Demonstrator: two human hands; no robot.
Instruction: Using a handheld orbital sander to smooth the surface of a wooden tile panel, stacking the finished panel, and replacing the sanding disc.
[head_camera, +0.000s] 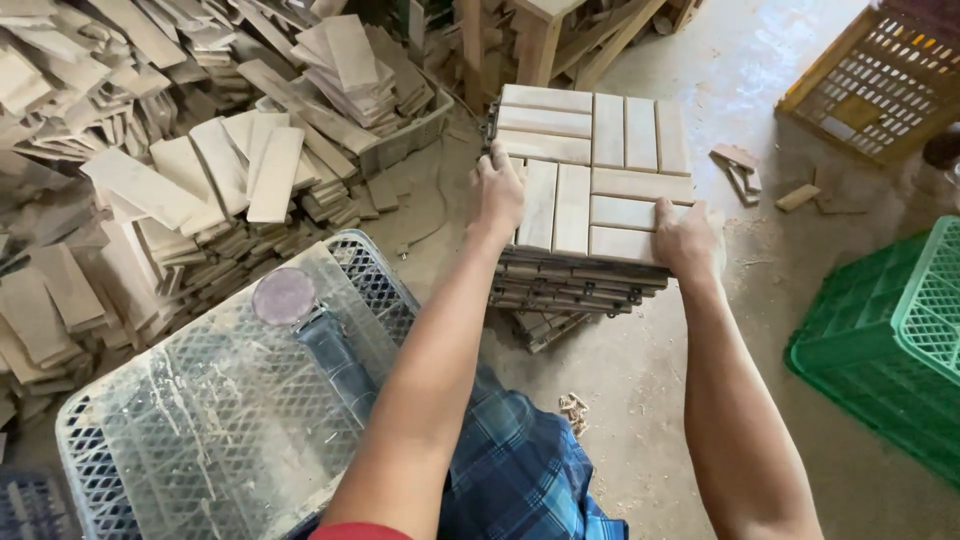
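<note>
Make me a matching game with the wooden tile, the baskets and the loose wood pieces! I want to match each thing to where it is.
Things:
1. square slatted wooden tile
2. green plastic crate
3. yellow plastic crate
4. loose pale wooden slats

Places:
A. top right corner
B. piled on the left
C. on top of the tile stack, under both hands
D. right edge, lower down

Pairs: 1-C, 2-D, 3-A, 4-B

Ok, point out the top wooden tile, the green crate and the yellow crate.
top wooden tile (600, 160), head view, on its slatted upper face.
green crate (880, 350), head view, on its near side wall.
yellow crate (880, 80), head view, on its latticed side.
</note>
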